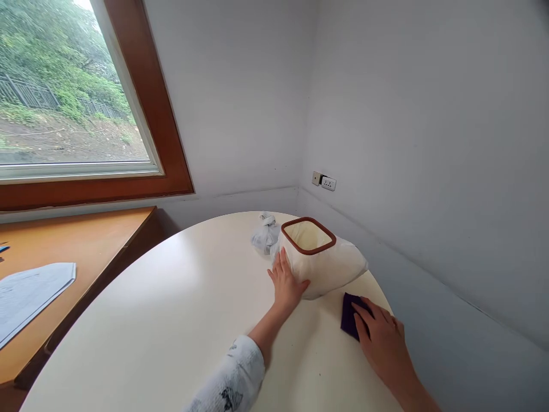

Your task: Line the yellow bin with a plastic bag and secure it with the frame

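Note:
My left hand point(288, 287) rests against the near side of a small trash bin point(307, 273), its fingers spread and nothing gripped in them. The bin has a brown rim around a square mouth and a white plastic liner that bulges out to the right. Behind it on the left sits a knotted, pale plastic bag point(265, 236). Near the table's right edge, my right hand point(381, 339) presses a folded dark purple cloth point(349, 317) onto the tabletop, fingers curled over it. The cloth's right part is hidden beneath the fingers.
The round white table point(180, 320) has small dark specks near its front. On the left stands a wooden desk point(107, 232) bearing paper sheets point(34, 292). Walls meet behind the table, with a power socket point(328, 183) on the right one. A brown-framed window point(171, 131) is at the left.

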`<state>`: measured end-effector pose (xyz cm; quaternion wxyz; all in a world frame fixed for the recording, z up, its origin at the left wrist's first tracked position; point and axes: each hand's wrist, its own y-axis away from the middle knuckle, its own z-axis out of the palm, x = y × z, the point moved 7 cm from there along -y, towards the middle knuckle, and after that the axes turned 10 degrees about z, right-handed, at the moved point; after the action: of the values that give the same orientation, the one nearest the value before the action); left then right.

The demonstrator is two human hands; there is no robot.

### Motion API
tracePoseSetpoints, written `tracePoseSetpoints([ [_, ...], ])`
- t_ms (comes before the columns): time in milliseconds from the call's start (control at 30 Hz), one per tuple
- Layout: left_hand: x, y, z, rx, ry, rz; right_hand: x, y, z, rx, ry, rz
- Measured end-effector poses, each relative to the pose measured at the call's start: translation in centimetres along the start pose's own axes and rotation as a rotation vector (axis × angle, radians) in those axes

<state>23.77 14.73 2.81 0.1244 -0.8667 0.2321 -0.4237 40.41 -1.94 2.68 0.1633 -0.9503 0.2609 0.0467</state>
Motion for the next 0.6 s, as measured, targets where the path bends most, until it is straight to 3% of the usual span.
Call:
tracePoseSetpoints([
  [100, -0.5, 0.4, -0.3, -0.015, -0.035, 0.026, -1.5, -1.1, -3.1, 0.201, -0.091, -0.092],
  [200, -0.8, 0.8, -0.7, -0.039, -0.075, 0.059, -2.8, -2.9, -3.9, 0.269, -0.088, -0.114],
  [433, -1.6, 1.8, -2.1, -0.134, -0.150, 0.109, -3.0, -6.2, 1.8, -0.017, 0.025, -0.060],
  [500, -1.8, 2.1, -2.6, -0.166, -0.149, 0.122, -3.0, -6.2, 2.2, -0.072, 0.037, -0.062],
  [600, -2.0, 2.7, -3.4, -0.227, -0.138, 0.143, -3.5, -5.6, 0.8, -0.098, 0.002, -0.101],
])
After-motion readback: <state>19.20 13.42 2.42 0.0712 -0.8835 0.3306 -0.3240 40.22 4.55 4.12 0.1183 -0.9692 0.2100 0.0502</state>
